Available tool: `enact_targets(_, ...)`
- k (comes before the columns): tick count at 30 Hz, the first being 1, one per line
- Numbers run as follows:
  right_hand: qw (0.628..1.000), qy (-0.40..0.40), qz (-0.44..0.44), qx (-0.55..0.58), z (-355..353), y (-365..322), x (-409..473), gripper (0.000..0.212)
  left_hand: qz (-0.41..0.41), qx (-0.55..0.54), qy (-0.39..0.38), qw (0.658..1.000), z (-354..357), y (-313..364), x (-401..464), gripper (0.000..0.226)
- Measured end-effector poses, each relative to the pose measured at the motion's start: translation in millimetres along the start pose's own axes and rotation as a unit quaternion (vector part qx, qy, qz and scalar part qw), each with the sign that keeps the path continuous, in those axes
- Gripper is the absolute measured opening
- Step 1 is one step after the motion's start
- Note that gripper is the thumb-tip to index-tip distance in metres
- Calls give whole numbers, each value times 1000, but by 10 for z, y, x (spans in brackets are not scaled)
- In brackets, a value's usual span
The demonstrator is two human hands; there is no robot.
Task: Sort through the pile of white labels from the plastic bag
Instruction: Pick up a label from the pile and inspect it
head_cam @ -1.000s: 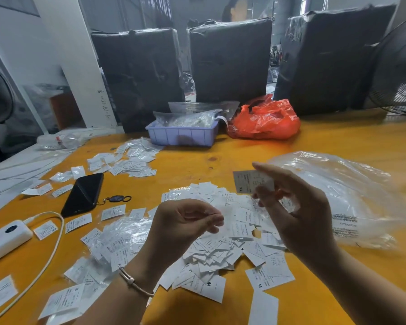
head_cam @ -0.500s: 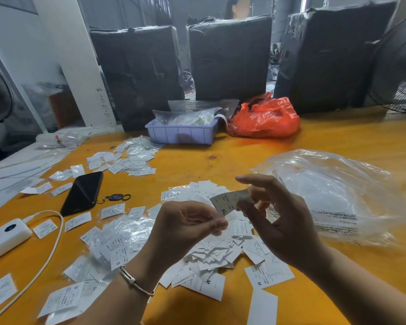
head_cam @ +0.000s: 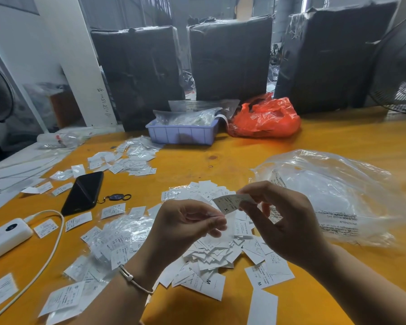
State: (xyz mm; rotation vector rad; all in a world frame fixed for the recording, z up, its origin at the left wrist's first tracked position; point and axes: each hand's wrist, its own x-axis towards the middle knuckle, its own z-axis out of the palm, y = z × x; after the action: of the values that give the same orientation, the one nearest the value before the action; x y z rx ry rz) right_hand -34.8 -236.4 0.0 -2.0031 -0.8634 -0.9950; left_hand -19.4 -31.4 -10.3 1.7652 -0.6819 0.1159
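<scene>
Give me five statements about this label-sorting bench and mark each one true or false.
1. The right hand pinches a label marked XL. True.
2. The phone lies inside the blue tray. False: it lies on the table, left of the label pile.
3. The clear bag lies right of the pile. True.
4. The red bag sits left of the tray. False: it sits to the tray's right.
5. The left hand lies flat on the table. False: it is raised, fingers curled.
</scene>
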Motion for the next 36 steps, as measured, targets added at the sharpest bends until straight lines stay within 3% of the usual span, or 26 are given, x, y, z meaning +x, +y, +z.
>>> enact_targets(5, 999, -36, 3, -4, -33, 24, 8, 5, -13, 2, -11, 1000, -8, 3, -11, 16)
enact_targets(9, 993, -81, 45, 72, -49, 54, 6, 8, -35, 12, -24, 999, 1, -16, -9, 22)
enact_targets(13, 978, -72, 112, 159, -72, 76, 20, 11, -50, 9, -27, 998, -4, -16, 4, 20)
enact_targets(23, 953, -93, 186, 220, -53, 145, 3, 12, -86, -7, -35, 996, -6, -20, 33, 18)
enact_targets(30, 919, -157, 251, 262, -16, 197, -23, 18, -110, -21, -62, 992, 19, -41, 41, 14)
enact_targets(36, 912, -142, 247, 296, 49, 203, -16, 8, -132, -20, -88, 987, 14, -34, 32, 29)
